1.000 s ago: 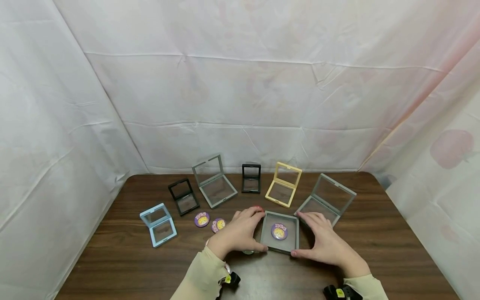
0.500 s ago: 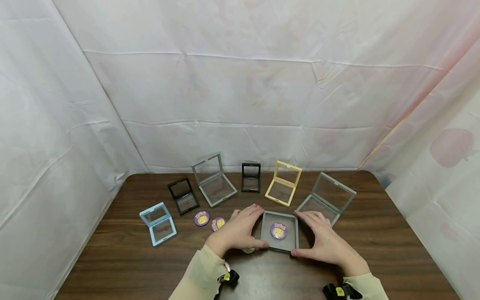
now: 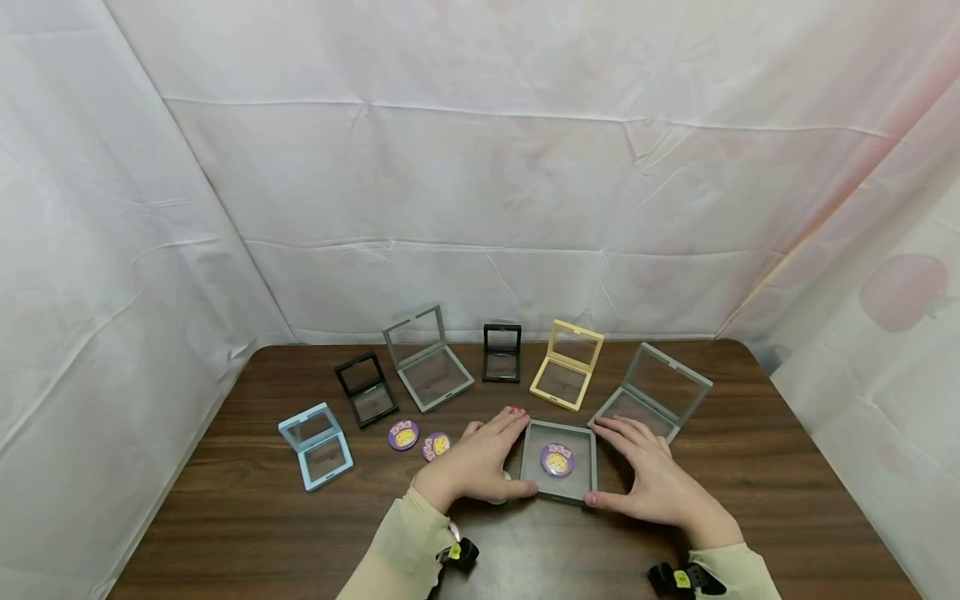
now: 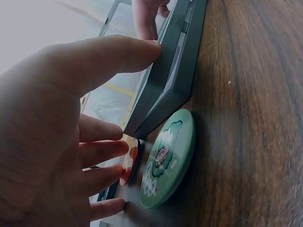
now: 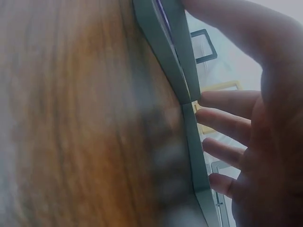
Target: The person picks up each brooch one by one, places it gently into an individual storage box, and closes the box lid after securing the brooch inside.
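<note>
A square grey display case lies on the table, a purple round badge with a yellow figure showing through its clear window. My left hand holds the case's left side, thumb on the front edge and index fingertip at the back corner. At the opposite side my right hand spans it the same way, thumb at the front corner. A thin seam runs along the case's edge in the left wrist view. A green badge lies under my left palm, and a red badge is beside my left fingers.
Two purple badges lie left of my left hand. Unfolded cases stand in an arc behind: light blue, black, grey, another black, yellow. A grey unfolded case sits close behind my right fingers.
My left thumb has slid slightly along the case's front edge. My right thumb has shifted a little right at the front corner. The case has barely moved.
</note>
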Tool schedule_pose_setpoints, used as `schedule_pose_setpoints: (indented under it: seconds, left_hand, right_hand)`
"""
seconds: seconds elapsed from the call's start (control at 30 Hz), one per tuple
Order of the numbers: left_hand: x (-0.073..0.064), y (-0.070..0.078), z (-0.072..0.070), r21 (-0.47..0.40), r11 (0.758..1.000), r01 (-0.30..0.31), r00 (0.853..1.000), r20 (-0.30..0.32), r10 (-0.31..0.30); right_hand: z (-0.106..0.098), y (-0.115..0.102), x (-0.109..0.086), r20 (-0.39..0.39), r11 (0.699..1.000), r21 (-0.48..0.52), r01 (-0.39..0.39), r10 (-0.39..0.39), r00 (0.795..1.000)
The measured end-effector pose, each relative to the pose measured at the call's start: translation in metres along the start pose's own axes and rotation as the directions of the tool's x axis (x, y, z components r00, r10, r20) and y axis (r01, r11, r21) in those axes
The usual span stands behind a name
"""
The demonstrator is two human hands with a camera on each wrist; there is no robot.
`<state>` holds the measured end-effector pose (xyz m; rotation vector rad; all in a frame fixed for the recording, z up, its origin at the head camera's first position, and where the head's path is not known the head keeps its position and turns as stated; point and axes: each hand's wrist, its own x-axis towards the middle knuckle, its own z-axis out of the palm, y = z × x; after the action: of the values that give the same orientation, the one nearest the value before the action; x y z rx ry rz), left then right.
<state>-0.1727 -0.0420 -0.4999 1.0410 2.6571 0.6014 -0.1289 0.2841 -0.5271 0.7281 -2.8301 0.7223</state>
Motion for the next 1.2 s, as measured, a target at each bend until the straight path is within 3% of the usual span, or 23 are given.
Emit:
schedule_pose_setpoints:
  seconds: [0.8,1.2]
  left_hand:
    - [0.0011,-0.0019,0.0005,-0.006,1.000,0.008,1.000,0.012,-0.008]
    - [0.0012,-0.0013,-0.0003,-0.019,1.000,0.010,1.000,0.015,-0.010]
  right_hand:
    - [-0.0078,-0.0084,0.0000,0.076,0.998,0.047,-0.050,0.046,0.996]
    - [-0.0075,-0.0077,0.0003,0.074,0.997,0.055,-0.052,0.048,0.996]
